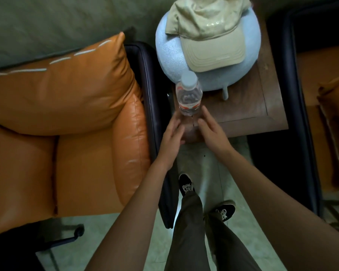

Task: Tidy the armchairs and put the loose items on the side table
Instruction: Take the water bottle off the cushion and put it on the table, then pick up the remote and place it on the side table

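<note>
Now, at nine o'clock the cushion (67,90) leans on the armchair (98,163). Your left hand (171,137) and right hand (213,133), fingers loose and gripping nothing, flank the water bottle (188,94), upright on the side table's (262,106) seven o'clock corner, probably to steady it.

A clear, capped water bottle (188,94) stands upright on the wooden side table (262,106), between the fingers of the left hand (171,137) and right hand (213,133). A beige cap (211,44) lies beyond the fingertips on a pale blue stool (168,53).

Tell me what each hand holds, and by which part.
Nothing is gripped. The left hand and right hand flank the lower end of the upright water bottle with straight fingers; contact cannot be told.
</note>
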Motion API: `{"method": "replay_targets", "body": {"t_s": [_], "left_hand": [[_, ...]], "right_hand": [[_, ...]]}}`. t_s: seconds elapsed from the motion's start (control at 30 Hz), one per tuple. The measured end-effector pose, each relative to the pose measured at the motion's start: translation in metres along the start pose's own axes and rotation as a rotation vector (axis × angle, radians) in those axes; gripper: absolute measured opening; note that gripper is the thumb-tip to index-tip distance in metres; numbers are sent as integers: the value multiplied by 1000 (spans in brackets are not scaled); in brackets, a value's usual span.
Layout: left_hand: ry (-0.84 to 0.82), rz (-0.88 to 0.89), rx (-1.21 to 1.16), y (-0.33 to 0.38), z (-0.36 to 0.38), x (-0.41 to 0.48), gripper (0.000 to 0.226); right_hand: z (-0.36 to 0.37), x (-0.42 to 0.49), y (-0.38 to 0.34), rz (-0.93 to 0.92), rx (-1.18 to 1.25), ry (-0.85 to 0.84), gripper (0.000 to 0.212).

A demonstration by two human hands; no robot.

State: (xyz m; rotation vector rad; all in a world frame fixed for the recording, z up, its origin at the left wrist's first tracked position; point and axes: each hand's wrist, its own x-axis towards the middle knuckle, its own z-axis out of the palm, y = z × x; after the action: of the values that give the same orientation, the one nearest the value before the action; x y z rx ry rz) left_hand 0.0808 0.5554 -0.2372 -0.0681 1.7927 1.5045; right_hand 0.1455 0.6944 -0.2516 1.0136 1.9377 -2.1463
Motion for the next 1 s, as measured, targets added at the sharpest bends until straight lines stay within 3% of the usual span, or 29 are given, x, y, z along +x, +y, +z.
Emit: {"method": "replay_targets", "body": {"t_s": [0.23,0.5,0.67,0.8,1.0], "left_hand": [[28,-164,149,-17,-11,-48,48],[-193,-273,441,-45,11,-97,41],[-430,-211,730,-50,39,-118,41],[-529,-211,915,-50,67,-135,38],[-522,-164,1114,-56,125,-166,36]], "right_hand": [[-27,-74,13,133,-66,90,53],[-80,-168,11,275,-114,278,36],[-126,-229,41,358,-142,357,27],[-159,-280,75,440,-205,351,33],[-214,-362,121,484,-197,270,40]]}}
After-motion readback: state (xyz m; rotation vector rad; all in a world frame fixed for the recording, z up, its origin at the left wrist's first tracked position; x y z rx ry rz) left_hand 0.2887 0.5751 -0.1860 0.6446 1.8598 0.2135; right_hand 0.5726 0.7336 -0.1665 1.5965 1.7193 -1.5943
